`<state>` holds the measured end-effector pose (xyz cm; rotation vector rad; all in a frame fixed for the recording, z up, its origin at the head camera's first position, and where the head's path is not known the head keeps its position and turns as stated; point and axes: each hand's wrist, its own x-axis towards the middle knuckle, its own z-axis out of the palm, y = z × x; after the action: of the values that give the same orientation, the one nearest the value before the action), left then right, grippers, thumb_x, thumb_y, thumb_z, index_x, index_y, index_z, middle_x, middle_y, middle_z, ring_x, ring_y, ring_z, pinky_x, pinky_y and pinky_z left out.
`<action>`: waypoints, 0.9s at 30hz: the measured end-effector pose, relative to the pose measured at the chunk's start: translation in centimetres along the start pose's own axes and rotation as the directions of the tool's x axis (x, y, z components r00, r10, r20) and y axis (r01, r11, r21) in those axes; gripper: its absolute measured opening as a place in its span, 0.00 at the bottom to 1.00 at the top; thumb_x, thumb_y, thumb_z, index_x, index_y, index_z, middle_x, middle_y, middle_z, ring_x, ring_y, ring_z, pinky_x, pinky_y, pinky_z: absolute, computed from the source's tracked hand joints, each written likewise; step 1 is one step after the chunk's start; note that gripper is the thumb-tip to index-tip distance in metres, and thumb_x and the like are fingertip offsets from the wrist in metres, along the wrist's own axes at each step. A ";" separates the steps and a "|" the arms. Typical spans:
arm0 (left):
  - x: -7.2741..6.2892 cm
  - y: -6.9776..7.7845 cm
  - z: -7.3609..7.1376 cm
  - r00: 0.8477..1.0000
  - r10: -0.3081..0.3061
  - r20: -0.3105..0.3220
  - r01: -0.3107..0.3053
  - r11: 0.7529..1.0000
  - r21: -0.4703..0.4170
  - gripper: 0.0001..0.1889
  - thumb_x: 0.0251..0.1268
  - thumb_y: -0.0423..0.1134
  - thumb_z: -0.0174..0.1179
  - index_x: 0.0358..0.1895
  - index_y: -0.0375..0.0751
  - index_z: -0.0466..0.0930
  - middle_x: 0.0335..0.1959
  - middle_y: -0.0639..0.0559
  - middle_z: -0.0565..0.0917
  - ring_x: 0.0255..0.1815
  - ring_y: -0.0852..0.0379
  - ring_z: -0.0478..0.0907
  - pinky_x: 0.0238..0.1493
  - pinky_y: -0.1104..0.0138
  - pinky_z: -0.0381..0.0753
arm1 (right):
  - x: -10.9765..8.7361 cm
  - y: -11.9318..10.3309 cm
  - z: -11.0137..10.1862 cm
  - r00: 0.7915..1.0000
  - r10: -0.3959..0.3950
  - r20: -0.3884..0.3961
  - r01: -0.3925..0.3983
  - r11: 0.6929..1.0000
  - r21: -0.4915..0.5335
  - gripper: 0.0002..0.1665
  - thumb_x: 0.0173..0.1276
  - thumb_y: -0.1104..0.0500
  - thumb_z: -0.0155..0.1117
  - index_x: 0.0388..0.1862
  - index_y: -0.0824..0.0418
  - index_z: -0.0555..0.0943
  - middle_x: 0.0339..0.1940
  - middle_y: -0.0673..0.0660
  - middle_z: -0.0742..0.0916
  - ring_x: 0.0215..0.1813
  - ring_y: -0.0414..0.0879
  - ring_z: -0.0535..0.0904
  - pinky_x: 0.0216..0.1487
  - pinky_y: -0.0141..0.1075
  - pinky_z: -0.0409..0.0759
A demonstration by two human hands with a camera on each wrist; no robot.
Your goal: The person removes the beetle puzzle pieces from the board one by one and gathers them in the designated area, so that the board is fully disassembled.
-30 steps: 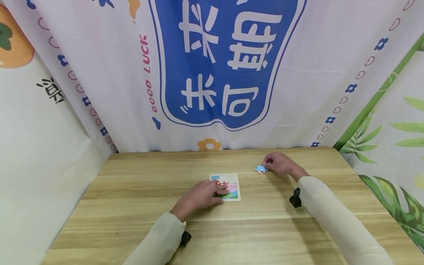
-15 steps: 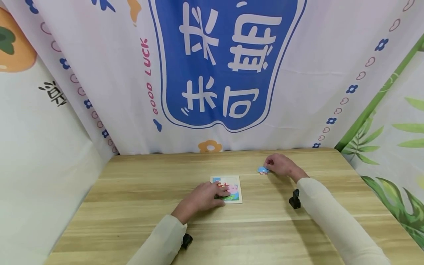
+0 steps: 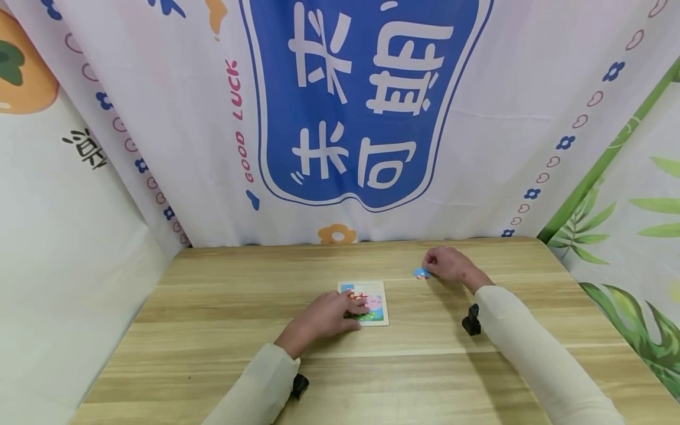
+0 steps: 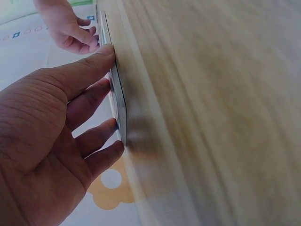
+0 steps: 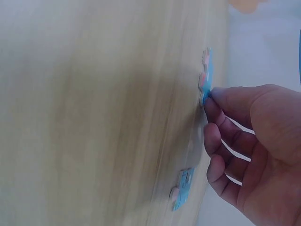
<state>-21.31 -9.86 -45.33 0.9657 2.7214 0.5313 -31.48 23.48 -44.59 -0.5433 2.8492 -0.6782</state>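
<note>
My left hand [image 3: 329, 313] rests on a small square picture puzzle in a pale frame [image 3: 386, 304]. Its fingers are spread over the picture, which has a pink figure and red and green parts. In the left wrist view, the thumb touches the edge of the puzzle frame [image 4: 123, 110]. Farther right, my right hand [image 3: 451, 265] pinches one end of a blue puzzle piece [image 5: 207, 75] between thumb and index finger. In the head view, that puzzle piece [image 3: 421, 273] sticks out left of the fingertips, seemingly tilted.
Another blue puzzle item [image 5: 182, 188] lies on the wooden table [image 3: 212, 330], below the right hand in the right wrist view. A printed curtain [image 3: 212, 195] hangs along the table's back edge. Each wrist wears a black camera [image 3: 471, 320].
The blue puzzle piece at the right hand has tilted and shows a narrower outline than a second ago. The head view has shifted slightly. The left hand stays on the puzzle.
</note>
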 end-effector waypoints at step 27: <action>-0.4 1.1 0.4 0.999 0.040 -0.033 -0.035 0.988 0.153 0.18 0.70 0.44 0.68 0.61 0.49 0.86 0.61 0.58 0.82 0.62 0.59 0.79 0.60 0.60 0.79 | 0.9 -9.8 3.1 0.948 -0.312 0.059 0.310 0.950 0.042 0.06 0.74 0.64 0.63 0.41 0.60 0.87 0.36 0.45 0.87 0.39 0.39 0.80 0.46 0.39 0.81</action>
<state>-20.27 -9.21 -45.23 1.0553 2.8155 0.3538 -28.54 13.78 -42.84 -1.0044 2.7122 -0.7380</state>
